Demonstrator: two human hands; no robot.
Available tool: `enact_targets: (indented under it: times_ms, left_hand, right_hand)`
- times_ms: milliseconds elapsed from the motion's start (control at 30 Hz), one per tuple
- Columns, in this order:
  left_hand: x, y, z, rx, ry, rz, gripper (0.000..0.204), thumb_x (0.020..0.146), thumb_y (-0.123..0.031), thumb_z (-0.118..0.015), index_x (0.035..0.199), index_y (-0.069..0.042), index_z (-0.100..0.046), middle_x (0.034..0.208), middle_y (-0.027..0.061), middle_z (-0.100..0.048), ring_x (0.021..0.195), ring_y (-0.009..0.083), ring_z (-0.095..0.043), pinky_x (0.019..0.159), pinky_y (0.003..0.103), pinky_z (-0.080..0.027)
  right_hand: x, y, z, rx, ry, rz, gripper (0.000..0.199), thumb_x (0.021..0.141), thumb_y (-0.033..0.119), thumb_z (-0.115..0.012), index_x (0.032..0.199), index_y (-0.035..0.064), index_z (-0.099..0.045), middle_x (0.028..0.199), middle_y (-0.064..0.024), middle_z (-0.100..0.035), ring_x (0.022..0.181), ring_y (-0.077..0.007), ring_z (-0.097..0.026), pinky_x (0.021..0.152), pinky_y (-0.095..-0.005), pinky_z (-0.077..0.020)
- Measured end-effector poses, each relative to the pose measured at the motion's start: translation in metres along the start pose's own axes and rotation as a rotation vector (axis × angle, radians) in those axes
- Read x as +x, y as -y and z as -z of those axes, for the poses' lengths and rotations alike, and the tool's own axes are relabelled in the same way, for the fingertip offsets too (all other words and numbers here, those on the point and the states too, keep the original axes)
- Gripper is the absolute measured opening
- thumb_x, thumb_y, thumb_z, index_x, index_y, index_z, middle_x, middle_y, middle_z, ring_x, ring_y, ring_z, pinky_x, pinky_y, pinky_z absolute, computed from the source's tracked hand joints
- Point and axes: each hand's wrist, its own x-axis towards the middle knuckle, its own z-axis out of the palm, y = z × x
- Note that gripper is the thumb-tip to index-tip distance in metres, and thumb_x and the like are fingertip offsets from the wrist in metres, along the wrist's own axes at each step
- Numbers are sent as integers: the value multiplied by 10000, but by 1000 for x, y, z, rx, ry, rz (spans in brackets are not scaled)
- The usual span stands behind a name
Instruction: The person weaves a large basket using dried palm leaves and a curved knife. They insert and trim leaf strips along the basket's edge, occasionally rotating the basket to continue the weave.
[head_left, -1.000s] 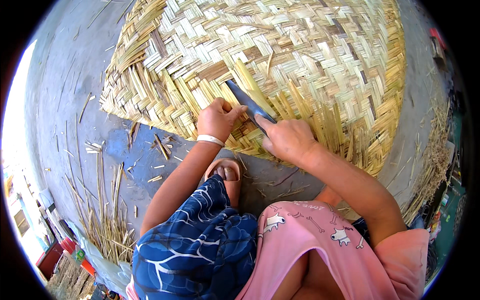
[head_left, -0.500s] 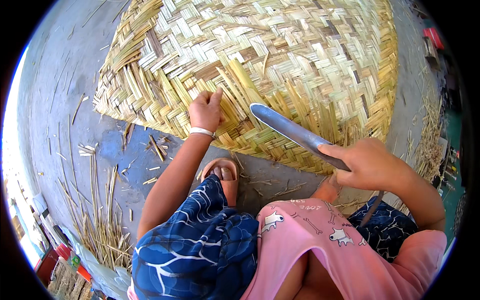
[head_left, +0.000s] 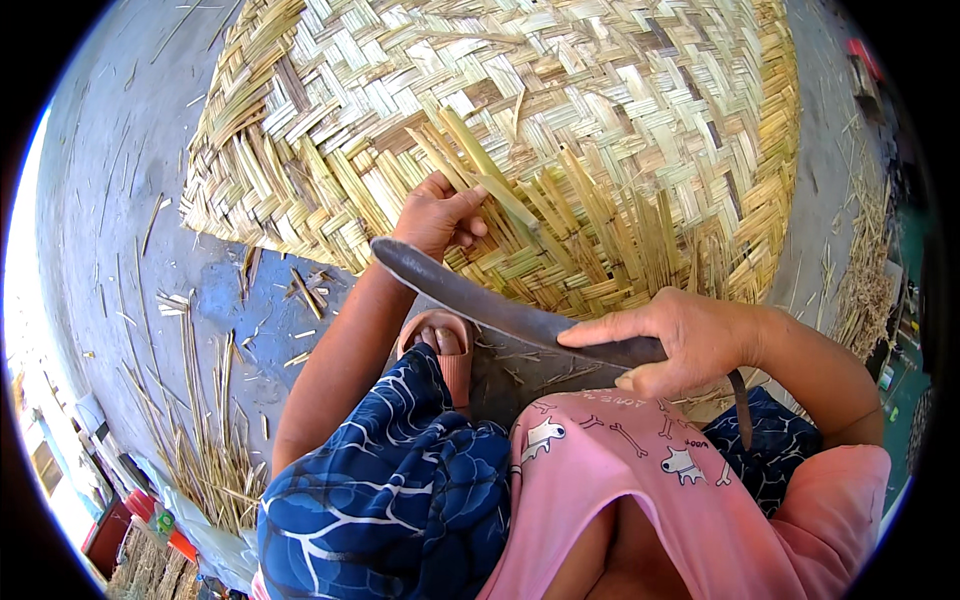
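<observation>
A large woven mat (head_left: 600, 90) of pale and yellow-green split strips lies in front of me. Along its near edge, several loose strip ends (head_left: 600, 215) stick up from the weave. My left hand (head_left: 440, 215) is closed over that edge, thumb and forefinger pinching a pale green split strip (head_left: 508, 201). Its other fingers curl under, and their grip is partly hidden. In my right hand (head_left: 690, 340) is a long, curved metal blade (head_left: 480, 308), gripped near its right end, forefinger along it. The blade's rounded tip points left, close to my left wrist and off the mat.
My sandalled foot (head_left: 440, 350) stands just below the mat's near edge. Scattered straw bits and a heap of dry stalks (head_left: 205, 440) lie on the grey floor at the left. More straw (head_left: 862, 270) is piled along the right side.
The blade has swung left and down off the mat, turning flatter. My left hand has shifted slightly right and now pinches a strip bent to the right.
</observation>
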Motion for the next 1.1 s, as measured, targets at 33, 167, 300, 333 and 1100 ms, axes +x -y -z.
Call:
enact_targets:
  times_ms: [33, 167, 300, 333, 1100]
  left_hand:
    - [2, 0, 0, 59, 9, -31, 148, 916, -122, -608, 1004, -7, -580, 786, 32, -631, 572, 82, -589, 457, 203, -465]
    - [2, 0, 1, 151, -9, -67, 169, 917, -134, -602, 1005, 9, -579, 628, 45, -604, 450, 93, -520, 409, 211, -413]
    - [-5, 0, -5, 52, -13, 8, 184, 918, -173, -624, 981, -4, -588, 572, 49, -586, 412, 112, -507, 400, 217, -406]
    - [-9, -5, -8, 33, -3, 53, 188, 918, -185, -629, 971, -9, -589, 571, 50, -586, 416, 115, -513, 399, 219, -407]
    - [2, 23, 4, -218, -181, 78, 211, 926, -267, -636, 899, -63, -590, 689, 18, -611, 529, 92, -565, 479, 224, -458]
  right_hand:
    - [1, -1, 1, 52, 1, -42, 677, 767, 162, -612, 1423, 199, -451, 854, -58, -670, 631, -129, -612, 605, -262, -515]
    - [0, 1, 5, 105, 11, -106, 674, 776, 131, -594, 1429, 201, -443, 812, -10, -632, 604, -81, -588, 527, -220, -503]
    - [0, 2, 7, 162, -9, -158, 638, 795, 135, -587, 1418, 187, -459, 842, -26, -642, 620, -81, -590, 571, -234, -513]
    - [1, 3, 8, 187, -19, -186, 630, 797, 131, -587, 1414, 181, -465, 880, -39, -657, 660, -94, -608, 615, -242, -521]
    - [65, -35, 14, -498, -469, -232, 533, 780, 292, -575, 1301, 183, -566, 784, -213, -651, 736, -365, -636, 705, -450, -498]
